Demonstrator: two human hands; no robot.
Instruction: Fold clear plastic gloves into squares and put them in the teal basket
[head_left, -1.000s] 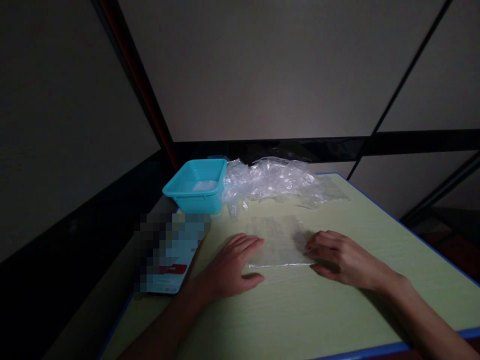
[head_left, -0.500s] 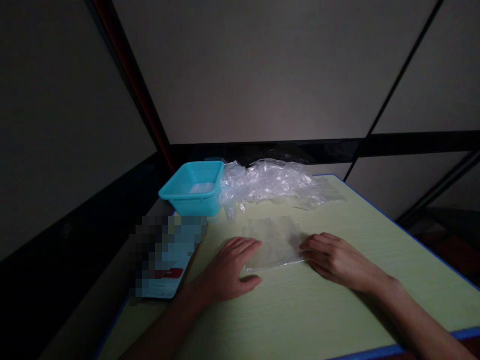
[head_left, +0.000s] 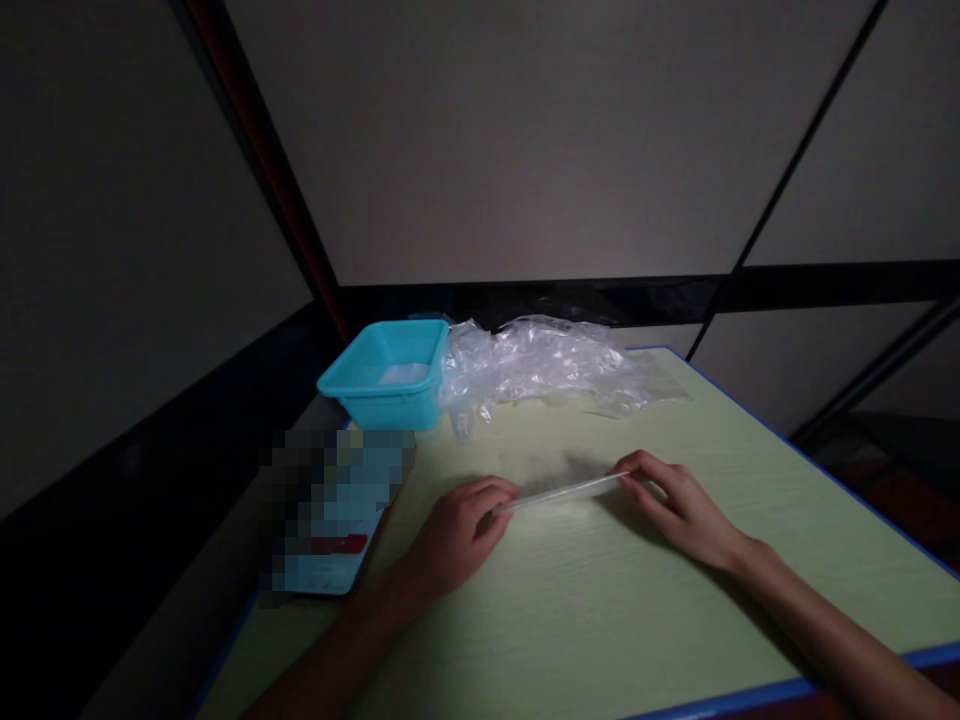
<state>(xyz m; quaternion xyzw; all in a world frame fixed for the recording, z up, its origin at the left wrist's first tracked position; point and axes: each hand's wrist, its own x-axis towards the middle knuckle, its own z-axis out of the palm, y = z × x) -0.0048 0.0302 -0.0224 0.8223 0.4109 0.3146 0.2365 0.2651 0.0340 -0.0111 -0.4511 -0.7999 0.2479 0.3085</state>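
Note:
Between my hands a folded clear plastic sheet or bag is raised off the table and seen almost edge-on. My left hand pinches its left end between thumb and fingers. At the right end, the thumb and fingertips of my right hand are closed on the other corner. Its near edge shows as a thin bright line slanting up to the right. Whether it is a bag or a plain sheet I cannot tell.
A turquoise plastic basin with something whitish inside stands at the back left. Beside it lies a crumpled heap of clear plastic. A blurred-out phone-like slab rests at the left edge of the pale green table. A wall rises behind.
The plastic lay flat on the table under my fingers. Now both hands have taken hold of its ends and lifted its near edge; my left thumb has closed in.

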